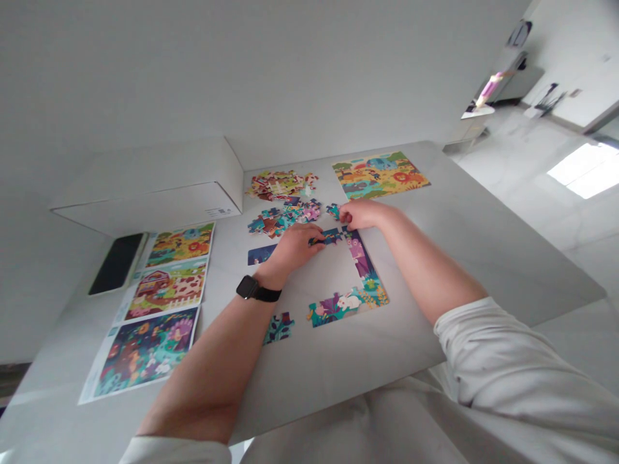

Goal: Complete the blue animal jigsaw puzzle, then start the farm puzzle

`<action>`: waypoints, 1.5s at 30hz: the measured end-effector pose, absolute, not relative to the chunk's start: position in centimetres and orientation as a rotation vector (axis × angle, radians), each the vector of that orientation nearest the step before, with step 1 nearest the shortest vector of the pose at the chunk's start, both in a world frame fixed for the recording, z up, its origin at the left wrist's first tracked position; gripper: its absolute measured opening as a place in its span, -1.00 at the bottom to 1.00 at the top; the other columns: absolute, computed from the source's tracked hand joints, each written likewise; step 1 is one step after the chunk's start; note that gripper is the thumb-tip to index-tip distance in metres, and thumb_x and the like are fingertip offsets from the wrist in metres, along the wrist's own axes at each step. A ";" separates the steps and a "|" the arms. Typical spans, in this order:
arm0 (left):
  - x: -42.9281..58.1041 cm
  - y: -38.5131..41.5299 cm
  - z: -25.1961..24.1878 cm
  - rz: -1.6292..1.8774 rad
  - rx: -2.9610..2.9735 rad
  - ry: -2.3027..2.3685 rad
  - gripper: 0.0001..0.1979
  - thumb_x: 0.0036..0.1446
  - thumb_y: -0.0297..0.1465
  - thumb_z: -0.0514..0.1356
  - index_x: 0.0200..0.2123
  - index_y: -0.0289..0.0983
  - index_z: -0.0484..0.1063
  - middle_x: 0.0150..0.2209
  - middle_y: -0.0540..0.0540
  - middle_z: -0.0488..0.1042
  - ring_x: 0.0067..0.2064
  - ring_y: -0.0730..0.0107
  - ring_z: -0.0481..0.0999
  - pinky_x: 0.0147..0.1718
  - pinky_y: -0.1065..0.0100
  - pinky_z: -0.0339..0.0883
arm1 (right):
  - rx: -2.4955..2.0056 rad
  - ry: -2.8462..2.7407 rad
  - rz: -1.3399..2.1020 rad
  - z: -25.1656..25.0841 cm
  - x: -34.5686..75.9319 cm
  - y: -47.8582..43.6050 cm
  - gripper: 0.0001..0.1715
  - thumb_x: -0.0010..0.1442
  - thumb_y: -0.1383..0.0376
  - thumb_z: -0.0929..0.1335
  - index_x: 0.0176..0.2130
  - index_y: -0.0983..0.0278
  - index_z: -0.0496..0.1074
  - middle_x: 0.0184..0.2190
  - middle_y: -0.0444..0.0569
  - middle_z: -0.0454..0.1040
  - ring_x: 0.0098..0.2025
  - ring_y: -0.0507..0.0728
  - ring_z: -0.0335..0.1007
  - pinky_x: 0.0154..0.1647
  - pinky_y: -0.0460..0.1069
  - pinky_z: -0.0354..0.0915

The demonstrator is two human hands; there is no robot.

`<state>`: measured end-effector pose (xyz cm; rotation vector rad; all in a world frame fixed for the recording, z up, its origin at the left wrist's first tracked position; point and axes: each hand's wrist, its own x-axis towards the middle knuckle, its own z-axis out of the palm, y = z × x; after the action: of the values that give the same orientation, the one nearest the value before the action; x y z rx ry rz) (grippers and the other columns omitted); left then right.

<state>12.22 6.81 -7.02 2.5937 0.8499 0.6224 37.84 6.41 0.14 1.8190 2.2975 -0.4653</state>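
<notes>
Pale, loose clothing and a dark watch on the left wrist.
The watch (pixel 247 287) has a rounded-rectangular face, black and glossy, with a thin lighter rim, on a smooth black band (pixel 269 295) that circles the wrist just behind the left hand (pixel 294 245). That hand and the right hand (pixel 360 214) are both bare, as are the forearms. The right sleeve (pixel 517 361) is off-white, wide and bunched into soft folds, ending near the elbow; of the left sleeve (pixel 178 451), only a plain pale end shows. Beyond the near edge of the tabletop (pixel 309 374), the garment's front (pixel 367 425) looks greyer, shaded and loosely creased.
</notes>
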 end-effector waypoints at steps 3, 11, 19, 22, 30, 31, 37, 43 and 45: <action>12.2 7.0 -7.1 0.627 2.573 0.854 -0.88 0.25 -0.35 0.39 -0.15 -0.16 0.73 0.06 -0.13 0.72 0.09 0.07 0.69 0.21 0.04 0.51 | 1.811 2.383 -0.491 0.0 37.8 6.5 -0.50 0.24 0.40 0.52 0.16 0.21 0.65 0.09 0.03 0.71 0.04 0.20 0.63 -0.07 -0.05 0.37; 12.1 6.8 -6.7 0.611 2.570 0.898 -0.94 0.21 -0.35 0.39 -0.30 -0.16 0.71 0.00 -0.13 0.74 0.06 0.04 0.70 0.18 0.04 0.53 | 1.499 2.584 -0.424 -0.2 35.4 5.5 -0.42 0.12 0.27 0.60 0.15 0.22 0.64 0.13 0.13 0.65 0.10 0.28 0.58 0.04 -0.01 0.36; 11.7 6.8 -6.5 0.576 2.626 0.859 -0.90 0.25 -0.35 0.33 -0.24 -0.15 0.70 -0.04 -0.10 0.75 0.04 0.05 0.69 0.16 0.04 0.51 | 1.507 2.607 -0.421 -0.8 34.9 5.1 -0.41 0.11 0.25 0.58 0.14 0.21 0.62 0.11 0.13 0.64 0.08 0.29 0.57 0.03 0.01 0.35; 11.8 6.6 -6.6 0.577 2.631 0.895 -0.86 0.25 -0.34 0.32 -0.17 -0.15 0.70 -0.05 -0.11 0.75 0.03 0.05 0.69 0.13 0.07 0.51 | 1.501 2.619 -0.406 -0.4 34.9 5.0 -0.45 0.11 0.26 0.57 0.11 0.23 0.62 0.10 0.14 0.63 0.07 0.30 0.56 0.05 0.02 0.35; 13.2 6.0 -6.2 0.608 2.626 0.850 -0.73 0.28 -0.42 0.28 -0.01 -0.18 0.70 -0.03 -0.15 0.74 0.01 0.07 0.69 0.10 0.09 0.52 | 1.523 2.595 -0.488 0.4 36.0 5.0 -0.43 0.11 0.32 0.58 0.13 0.20 0.62 0.14 0.10 0.60 0.01 0.23 0.56 -0.03 -0.02 0.34; 13.4 6.0 -6.3 0.616 2.627 0.827 -0.72 0.29 -0.43 0.27 0.01 -0.17 0.71 0.01 -0.15 0.73 0.04 0.08 0.69 0.12 0.08 0.52 | 1.534 2.594 -0.513 0.3 36.3 5.2 -0.38 0.11 0.31 0.59 0.16 0.19 0.61 0.15 0.09 0.61 0.02 0.23 0.56 -0.03 -0.02 0.33; 13.5 6.1 -7.0 0.644 2.669 0.848 -0.73 0.35 -0.39 0.25 -0.01 -0.11 0.74 0.08 -0.16 0.69 0.11 0.05 0.66 0.24 -0.02 0.47 | 1.851 2.485 -0.592 -0.1 38.4 6.7 -0.53 0.26 0.39 0.50 0.16 0.19 0.64 0.07 0.01 0.71 0.03 0.17 0.61 -0.03 -0.06 0.34; 13.4 6.1 -6.9 0.627 2.685 0.839 -0.74 0.36 -0.37 0.25 -0.02 -0.12 0.74 0.09 -0.16 0.69 0.13 0.04 0.66 0.24 -0.02 0.46 | 1.868 2.316 -0.588 0.2 38.8 6.6 -0.71 0.34 0.28 0.48 0.05 0.16 0.69 -0.02 -0.05 0.75 -0.07 0.15 0.64 -0.12 -0.07 0.34; 13.4 6.1 -6.9 0.631 2.698 0.829 -0.74 0.37 -0.37 0.24 -0.02 -0.14 0.74 0.08 -0.17 0.69 0.12 0.03 0.66 0.24 -0.02 0.47 | 1.834 2.303 -0.569 0.2 38.5 6.5 -0.71 0.33 0.26 0.49 0.04 0.17 0.69 -0.02 -0.04 0.75 -0.08 0.15 0.64 -0.16 -0.06 0.33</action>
<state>13.35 6.08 -6.86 2.6978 0.8291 0.6314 38.54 6.46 0.20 1.8343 2.3034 -0.5693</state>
